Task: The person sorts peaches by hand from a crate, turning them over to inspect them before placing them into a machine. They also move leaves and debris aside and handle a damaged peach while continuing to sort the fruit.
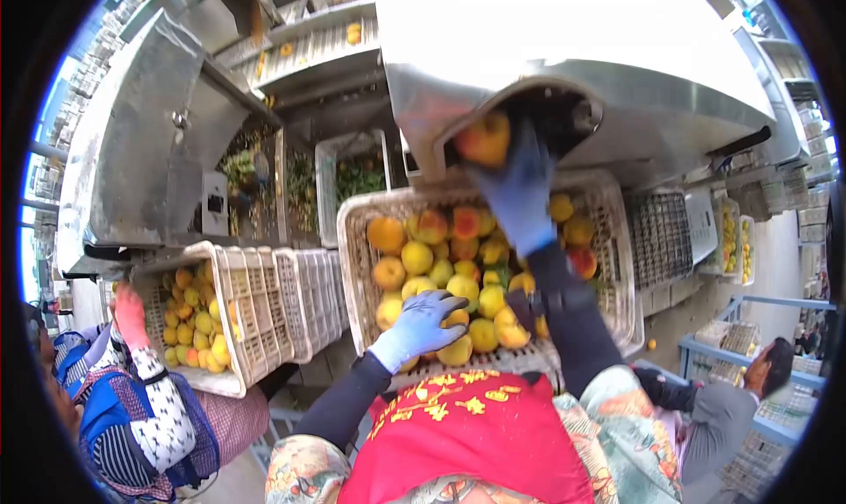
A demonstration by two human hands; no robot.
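Note:
My right hand [520, 191], in a blue glove, reaches into the dark opening [568, 121] of a metal machine. A red-and-yellow peach [483, 140] sits against its fingers and appears gripped, though the fingertips are blurred. Below, a white plastic crate [351, 240] holds many yellow and reddish peaches [417, 257]. My left hand [421, 323], also blue-gloved, lies palm down over the fruit at the crate's near side. Its fingers are apart and slightly bent, touching the peaches under them.
At the left, a co-worker's pink-gloved hand [130, 315] is beside a tilted crate [256, 310] of peaches. A metal housing [132, 143] stands behind it. Right of my crate is a dark crate [661, 240]. Another person's sleeve [718, 425] shows at lower right.

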